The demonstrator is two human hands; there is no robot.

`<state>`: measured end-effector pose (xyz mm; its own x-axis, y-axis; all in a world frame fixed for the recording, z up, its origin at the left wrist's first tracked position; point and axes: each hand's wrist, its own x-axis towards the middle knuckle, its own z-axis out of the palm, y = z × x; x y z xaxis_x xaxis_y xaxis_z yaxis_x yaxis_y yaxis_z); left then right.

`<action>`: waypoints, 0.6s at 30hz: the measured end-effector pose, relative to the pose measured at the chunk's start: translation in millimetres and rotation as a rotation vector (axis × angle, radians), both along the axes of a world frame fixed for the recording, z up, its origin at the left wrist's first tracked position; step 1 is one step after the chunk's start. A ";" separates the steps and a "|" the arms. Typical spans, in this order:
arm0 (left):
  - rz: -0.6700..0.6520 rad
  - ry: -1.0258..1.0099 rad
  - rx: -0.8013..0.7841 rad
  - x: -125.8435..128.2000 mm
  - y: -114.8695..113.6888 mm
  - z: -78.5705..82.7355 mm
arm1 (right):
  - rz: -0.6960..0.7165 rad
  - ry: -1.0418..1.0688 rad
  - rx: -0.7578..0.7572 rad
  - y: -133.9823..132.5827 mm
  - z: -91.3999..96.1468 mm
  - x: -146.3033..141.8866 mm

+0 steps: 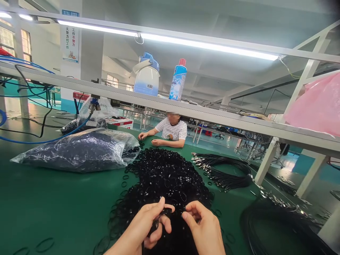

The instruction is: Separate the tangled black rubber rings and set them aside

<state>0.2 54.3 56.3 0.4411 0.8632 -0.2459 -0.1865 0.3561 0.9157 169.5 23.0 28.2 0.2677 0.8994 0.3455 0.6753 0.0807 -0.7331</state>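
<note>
A big heap of thin black rings [170, 173], like rubber O-rings, lies on the green tabletop. Above its near edge is my left hand [154, 223], palm turned inward and fingers curled around what look like a few black rings. The index finger and thumb of that hand stand a little apart. Close by on the right, my right hand [203, 225] has thumb and index finger brought together in a pinch over the heap. Whatever sits between those fingertips is too small and dark to make out. The two hands do not touch each other.
A clear plastic bag [82, 150] of black pieces lies left of the heap. Bundled black cables [231, 171] with metal ends lie right, more cables [281, 219] nearer. A person [172, 129] sits opposite, hands at the heap. Overhead, a shelf [212, 110] carries a jug [147, 78] and spray can [177, 81].
</note>
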 end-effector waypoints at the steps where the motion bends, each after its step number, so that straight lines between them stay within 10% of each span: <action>1: -0.006 -0.022 -0.043 -0.4 0.5 -0.9 | -0.032 -0.061 0.011 0.2 -1.6 -0.4; 8: 0.100 -0.425 -0.344 -1.5 3.7 -10.2 | 0.019 -0.117 0.335 -5.0 -3.4 -27.1; 18: 0.086 -0.433 -0.326 1.1 4.1 -11.0 | 0.121 -0.173 0.299 -4.2 -18.6 -45.5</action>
<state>1.3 58.5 45.3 0.4925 0.8101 -0.3182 -0.5630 0.5753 0.5934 124.0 18.8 9.7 0.0801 0.7734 0.6288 0.7594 0.3613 -0.5411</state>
